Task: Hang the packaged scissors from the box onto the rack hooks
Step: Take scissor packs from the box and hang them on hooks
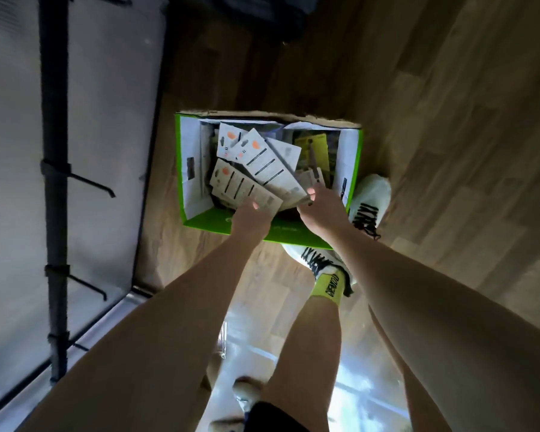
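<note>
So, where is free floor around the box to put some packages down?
Bare wood floor lies beyond the box's far edge and to its right, past the white shoe. The near side is crowded by both shoes and legs. Left, only a narrow strip separates box and rack.

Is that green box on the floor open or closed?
Open: the green box has no lid on top, and white packaged scissors lie loose inside.

Looks like a shop floor — black display rack (pixel 55 182) with hooks (pixel 91 182) at left, wood-plank flooring (pixel 449 120) at right.
</note>
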Tool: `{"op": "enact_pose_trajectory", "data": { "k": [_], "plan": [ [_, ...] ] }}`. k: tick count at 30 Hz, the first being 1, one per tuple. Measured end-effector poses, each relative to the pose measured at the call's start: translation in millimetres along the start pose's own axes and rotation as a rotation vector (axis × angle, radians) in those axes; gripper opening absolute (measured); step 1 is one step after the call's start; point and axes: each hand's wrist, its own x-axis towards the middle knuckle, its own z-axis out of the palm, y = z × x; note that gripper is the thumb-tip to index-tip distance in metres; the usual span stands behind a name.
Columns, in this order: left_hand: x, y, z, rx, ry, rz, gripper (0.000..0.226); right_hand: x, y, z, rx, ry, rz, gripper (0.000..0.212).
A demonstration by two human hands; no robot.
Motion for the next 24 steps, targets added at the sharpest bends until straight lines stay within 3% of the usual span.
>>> {"op": "enact_pose_trajectory", "data": {
  "k": [6,10,13,15,18,21,24],
  "plan": [
    [81.1,-14.3,25.6,-0.051,0.113,-0.054,0.052,77.7,19.0,34.1,-0.010,0.047,-0.042,0.041],
    [129.9,-18.6,39.5,-0.092,0.219,-0.155,0.079,122.4,30.9,62.2,0.006,0.049,-0.059,0.040],
    [145.8,-13.8,46.2,-0.075,0.188,-0.262,0.105,134.3,35.3,73.8,-0.042,0.015,-0.075,0.033],
    [154.0,-16.0,55.2,-0.188,0.119,-0.311,0.119,141.0,39.2,84.2,-0.038,-0.002,-0.100,0.029],
    [149.5,-24.8,66.1,-0.411,0.107,-0.325,0.103,134.7,51.0,89.9,-0.155,0.004,-0.130,0.019],
    [135.9,-22.9,64.1,-0.445,0.169,-0.304,0.066,115.7,56.9,78.5,-0.270,-0.018,-0.169,0.023],
    [120.6,-24.1,55.2,-0.486,0.184,-0.318,0.055,93.3,59.7,60.3,-0.348,-0.005,-0.191,0.024]
  ]
}}
